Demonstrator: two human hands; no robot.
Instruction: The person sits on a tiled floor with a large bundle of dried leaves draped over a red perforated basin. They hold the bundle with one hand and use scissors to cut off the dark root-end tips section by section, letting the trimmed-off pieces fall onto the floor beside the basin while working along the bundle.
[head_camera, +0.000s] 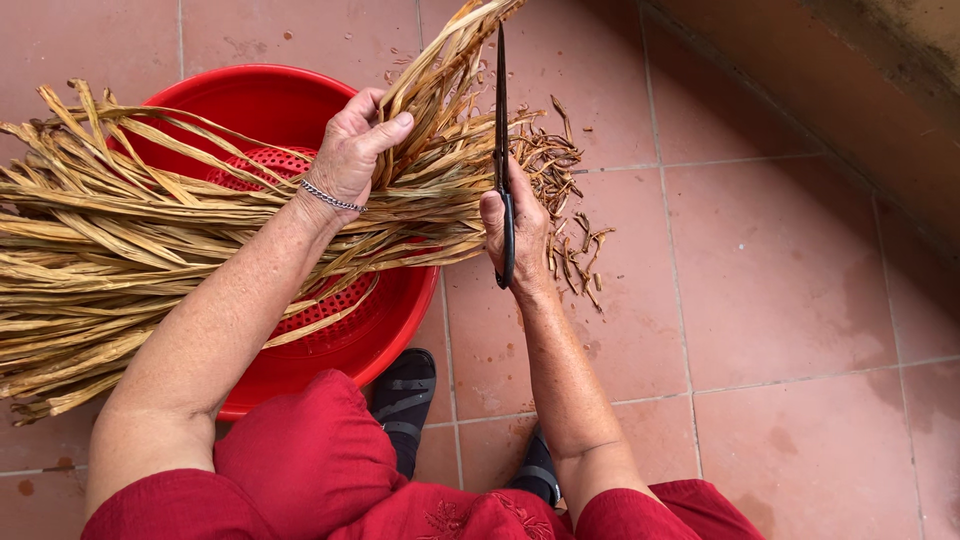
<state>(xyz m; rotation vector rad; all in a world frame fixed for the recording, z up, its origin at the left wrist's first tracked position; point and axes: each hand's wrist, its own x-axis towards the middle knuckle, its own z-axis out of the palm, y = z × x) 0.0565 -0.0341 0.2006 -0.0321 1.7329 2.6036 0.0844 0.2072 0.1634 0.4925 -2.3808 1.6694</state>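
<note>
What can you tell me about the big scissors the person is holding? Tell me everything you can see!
The scissors are long, thin and black, and look like metal. They point straight up the picture, away from the person. The right hand grips the looped handles at the bottom, and the blades run up alongside the bundle of dry yellow-brown leaves that the left hand holds. The blades look closed or nearly closed, seen edge-on. Small cut bits lie on the pink floor tiles beside them.
</note>
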